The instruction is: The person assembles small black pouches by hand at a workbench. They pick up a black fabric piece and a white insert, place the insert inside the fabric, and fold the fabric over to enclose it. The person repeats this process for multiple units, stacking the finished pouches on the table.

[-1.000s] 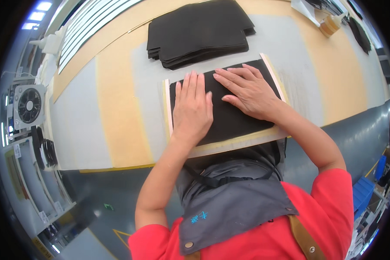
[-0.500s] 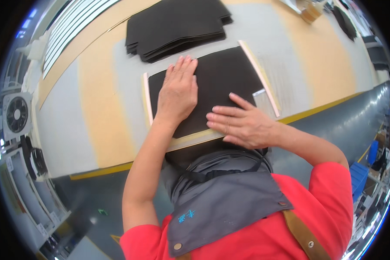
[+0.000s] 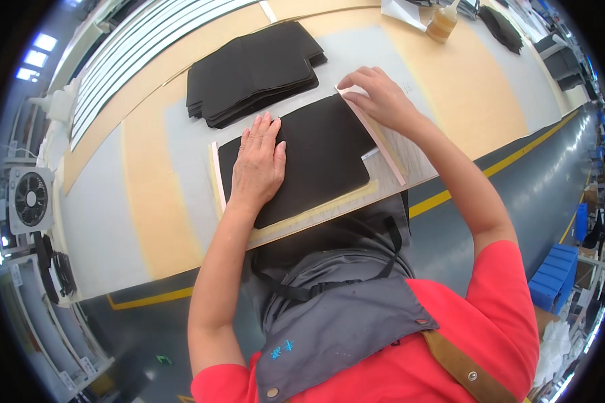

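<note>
A black sheet (image 3: 316, 144) with a notched right side lies flat on the table, between two pale pinkish strips. My left hand (image 3: 257, 164) rests on its left part, palm down with fingers stretched out. At the sheet's far right corner my right hand (image 3: 378, 99) is bent, thumb and fingertips pinching at the far end of the right strip (image 3: 383, 148). The left strip (image 3: 216, 176) runs along the sheet's left edge, apart from my hand. Just beyond the sheet sits a stack of similar black sheets (image 3: 252, 70).
On the table (image 3: 101, 221) are a bottle of amber liquid (image 3: 442, 24) at the far right and more black pieces (image 3: 501, 30) beyond it. A white bottle (image 3: 59, 105) and a fan (image 3: 31, 198) stand left. Blue bins (image 3: 552, 277) sit on the right.
My right hand has lifted off the black sheet and moved away from me to the right strip's far end, its fingers now bent. My left hand stays flat on the sheet. The view has shifted slightly.
</note>
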Demonstrator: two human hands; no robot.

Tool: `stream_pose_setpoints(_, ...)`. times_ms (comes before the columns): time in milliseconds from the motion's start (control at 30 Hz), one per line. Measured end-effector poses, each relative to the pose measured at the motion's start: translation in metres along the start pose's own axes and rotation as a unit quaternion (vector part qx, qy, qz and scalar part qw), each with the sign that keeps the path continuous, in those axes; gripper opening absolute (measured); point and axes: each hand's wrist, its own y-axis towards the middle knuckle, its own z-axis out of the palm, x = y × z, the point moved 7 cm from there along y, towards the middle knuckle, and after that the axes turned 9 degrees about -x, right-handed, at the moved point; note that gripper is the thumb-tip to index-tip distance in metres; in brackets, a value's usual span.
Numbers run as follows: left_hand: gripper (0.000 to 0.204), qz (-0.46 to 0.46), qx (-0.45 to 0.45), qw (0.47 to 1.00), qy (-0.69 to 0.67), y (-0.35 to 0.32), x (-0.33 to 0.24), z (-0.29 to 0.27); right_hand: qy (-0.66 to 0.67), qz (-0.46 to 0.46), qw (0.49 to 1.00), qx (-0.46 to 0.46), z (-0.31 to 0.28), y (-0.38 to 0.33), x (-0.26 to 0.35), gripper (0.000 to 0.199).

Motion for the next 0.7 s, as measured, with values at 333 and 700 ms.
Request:
stream_pose_setpoints(333, 0.038, 0.013, -0.028, 0.999, 0.018, -0.001, -0.006, -0.009, 0.018, 0.038, 0.989, 0.142, 0.035, 0.028, -0.009, 0.01)
stream_pose_setpoints(700, 0.039, 0.019, -0.037, 0.999, 0.019, -0.001, -0.003, -0.006, -0.092, -0.039, 0.978, 0.182, 0.043, 0.037, -0.007, 0.017)
